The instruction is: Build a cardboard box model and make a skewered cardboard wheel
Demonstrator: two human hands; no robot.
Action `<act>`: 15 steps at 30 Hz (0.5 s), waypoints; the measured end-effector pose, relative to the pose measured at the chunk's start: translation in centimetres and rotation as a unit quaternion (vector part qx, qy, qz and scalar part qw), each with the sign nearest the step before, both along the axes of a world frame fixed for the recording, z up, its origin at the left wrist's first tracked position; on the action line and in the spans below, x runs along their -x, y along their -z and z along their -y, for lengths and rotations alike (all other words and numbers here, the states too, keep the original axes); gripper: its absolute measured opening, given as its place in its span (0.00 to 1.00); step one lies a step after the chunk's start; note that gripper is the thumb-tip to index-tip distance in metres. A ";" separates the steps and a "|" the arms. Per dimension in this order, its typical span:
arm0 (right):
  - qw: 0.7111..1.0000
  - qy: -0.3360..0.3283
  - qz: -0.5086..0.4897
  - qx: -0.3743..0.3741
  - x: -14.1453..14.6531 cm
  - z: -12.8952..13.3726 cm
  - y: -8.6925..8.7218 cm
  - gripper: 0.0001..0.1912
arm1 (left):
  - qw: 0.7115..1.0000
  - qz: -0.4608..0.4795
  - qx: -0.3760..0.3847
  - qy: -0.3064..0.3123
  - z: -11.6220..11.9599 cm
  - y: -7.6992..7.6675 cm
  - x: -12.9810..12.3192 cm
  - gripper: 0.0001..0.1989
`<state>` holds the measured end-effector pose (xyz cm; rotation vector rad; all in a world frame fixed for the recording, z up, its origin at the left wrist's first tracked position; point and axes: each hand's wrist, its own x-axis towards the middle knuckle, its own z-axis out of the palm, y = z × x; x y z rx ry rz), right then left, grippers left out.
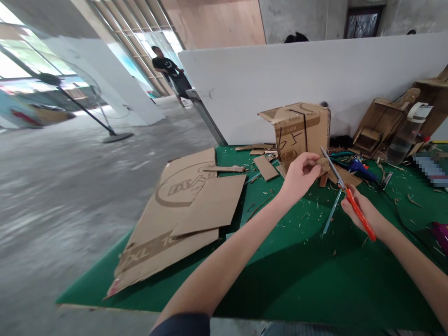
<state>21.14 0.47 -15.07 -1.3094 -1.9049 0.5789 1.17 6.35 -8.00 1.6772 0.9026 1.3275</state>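
My left hand [301, 173] pinches a small brown cardboard piece [322, 165] between thumb and fingers. My right hand [362, 210] holds red-handled scissors [357, 212], their blades pointing up and left beside that piece. Whether the blades touch it I cannot tell. Just behind my left hand stands a cardboard box [297, 133] with black marks and a dark strip down its side. Cardboard strips and scraps [266, 168] lie near the box. A clear bluish strip [332, 212] rests on the green table [297, 284] between my hands.
Large flat cardboard sheets [182, 210] cover the table's left part. At the right are a clear bottle [406, 135], cardboard structures [380, 121], a blue tool [362, 170] with a cable and a blurred phone-like object [432, 168]. A white partition [245, 93] stands behind; a person [171, 72] is beyond.
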 end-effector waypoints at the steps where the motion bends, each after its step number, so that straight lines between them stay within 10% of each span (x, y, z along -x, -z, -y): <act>1: 1.000 -0.005 -0.008 0.013 0.0 0.0 -0.1 0.24 | 1.000 -0.006 -0.003 -0.002 0.0 0.0 0.0 0.09; 15: 0.994 -0.065 -0.050 0.067 -0.4 0.5 -0.9 0.26 | 0.999 -0.037 -0.018 0.018 0.2 -0.2 0.2 0.15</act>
